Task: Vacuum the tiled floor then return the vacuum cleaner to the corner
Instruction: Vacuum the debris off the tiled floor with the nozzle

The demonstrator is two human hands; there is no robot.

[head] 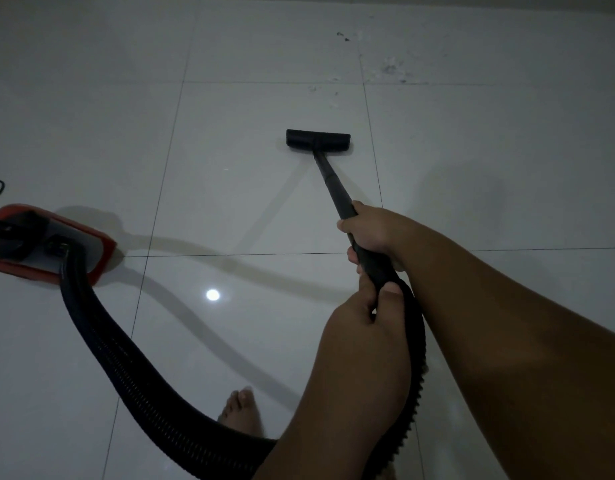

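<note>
Vacuuming in progress, with the floor head taken as reference. Floor head: black and flat, sitting on the tiled floor with its broad side facing away from the person. Wand: running its long axis from the floor head straight back toward the person, leaning slightly right. Right hand: the nearer of the two to the floor head, fingers wrapping closed round the wand. Left hand: sitting just behind the right and farther from the floor head, fingers curling round the hose cuff with the thumb pressing on top. Hose: ribbed, looping from behind the hands past a bare foot and away to the left of the floor head, joining the red vacuum body. Debris: dark specks and dust lying beyond the floor head and to its right, well apart from it. Judgement: the coming stroke is likely calling for a push along the wand's axis, steering rightward, with the right hand guiding.
</note>
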